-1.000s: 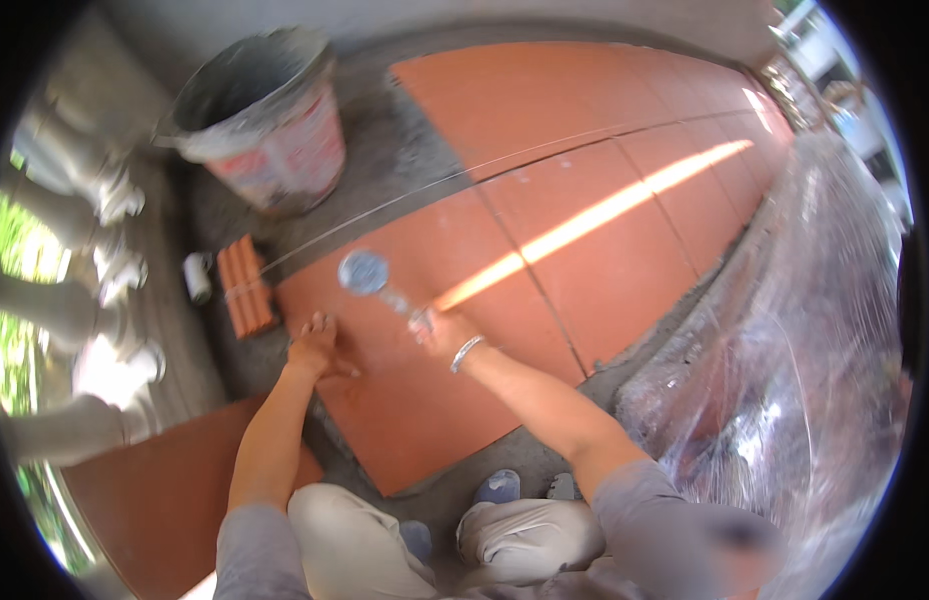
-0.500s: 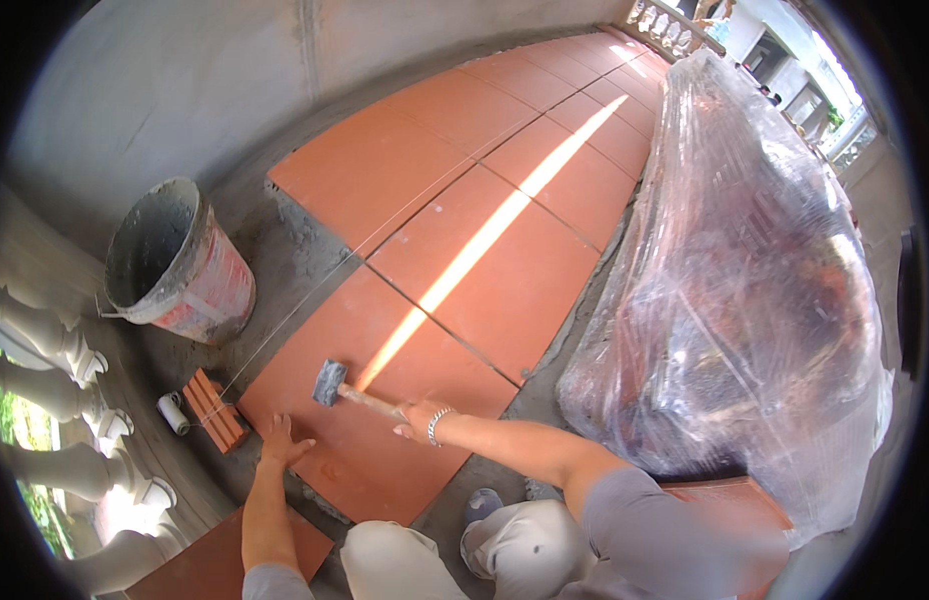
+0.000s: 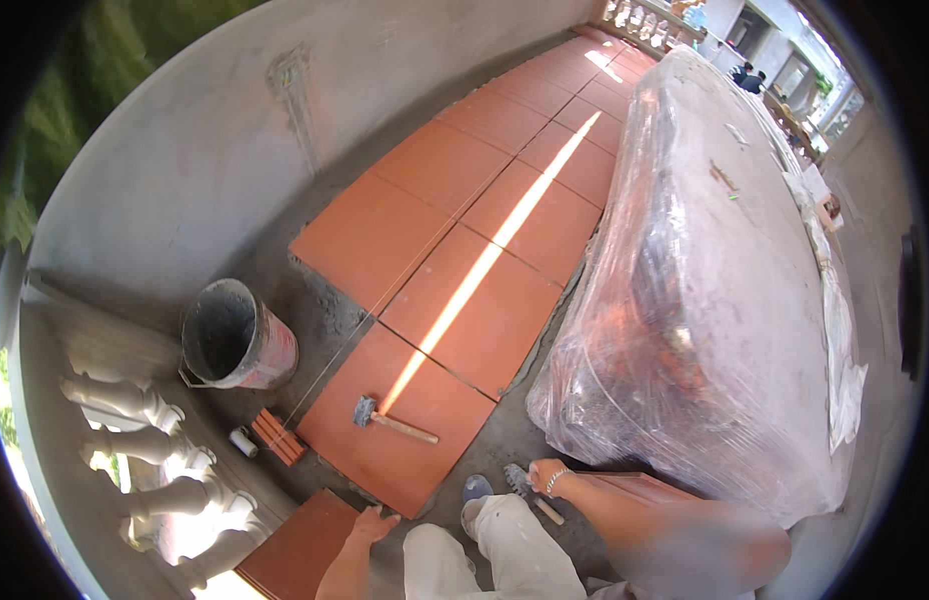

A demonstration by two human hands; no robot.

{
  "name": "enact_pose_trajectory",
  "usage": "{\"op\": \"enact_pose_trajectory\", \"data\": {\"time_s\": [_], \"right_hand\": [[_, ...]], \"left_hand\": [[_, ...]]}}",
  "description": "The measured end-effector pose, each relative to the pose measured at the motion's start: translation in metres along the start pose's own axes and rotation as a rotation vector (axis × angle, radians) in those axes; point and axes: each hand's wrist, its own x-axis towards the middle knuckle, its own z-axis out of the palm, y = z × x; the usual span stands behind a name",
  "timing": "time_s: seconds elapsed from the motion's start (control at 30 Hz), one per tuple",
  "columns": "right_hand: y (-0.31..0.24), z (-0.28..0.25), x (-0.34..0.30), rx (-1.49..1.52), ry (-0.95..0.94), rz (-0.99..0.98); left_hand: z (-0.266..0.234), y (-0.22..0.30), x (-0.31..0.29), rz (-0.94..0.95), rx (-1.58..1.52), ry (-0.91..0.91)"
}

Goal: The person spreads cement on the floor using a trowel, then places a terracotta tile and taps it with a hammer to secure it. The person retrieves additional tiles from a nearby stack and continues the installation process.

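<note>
A mallet [image 3: 405, 428] with a grey head and wooden handle lies on the nearest terracotta tile [image 3: 415, 470], held by neither hand. My left hand [image 3: 373, 524] is low, between that tile's near corner and a loose terracotta tile [image 3: 303, 545]; its fingers are apart and it holds nothing. At the right, my right hand [image 3: 547, 474], with a chain bracelet at the wrist, is down near the floor with curled fingers. Beside its fingertips is a grey, mortar-coated tool head [image 3: 518, 479], and a wooden handle [image 3: 550, 512] shows just below. Whether the fingers grip this tool is unclear.
A mortar-stained bucket [image 3: 240, 335] stands left of the tile rows. Near it lie a red hollow brick [image 3: 282, 437] and a white spool [image 3: 244, 442]. A string [image 3: 385, 300] runs along the tiles. Plastic-wrapped bulk [image 3: 705, 300] fills the right; balusters [image 3: 160, 490] line the left.
My right hand has let go of the mallet, which now lies on the tile, and has moved down toward the floor at the right. My left hand has drawn back from the tile's surface.
</note>
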Motion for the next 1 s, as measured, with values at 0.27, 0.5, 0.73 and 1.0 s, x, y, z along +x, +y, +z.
{"op": "enact_pose_trajectory", "data": {"time_s": [0.27, 0.5, 0.73, 1.0], "right_hand": [[0.018, -0.024, -0.179, 0.453, -0.142, 0.406], [0.017, -0.101, -0.226, 0.151, -0.111, 0.178], [0.016, -0.133, -0.27, 0.679, 0.152, 0.33], [0.045, -0.088, -0.315, 0.817, 0.103, 0.655]], "left_hand": [[-0.068, 0.04, -0.166, -0.263, -0.208, 0.01], [-0.137, 0.118, -0.242, -0.023, -0.207, 0.253], [-0.138, 0.151, -0.251, 0.224, -0.202, 0.327], [-0.112, 0.122, -0.261, 0.162, -0.082, 0.295]]}}
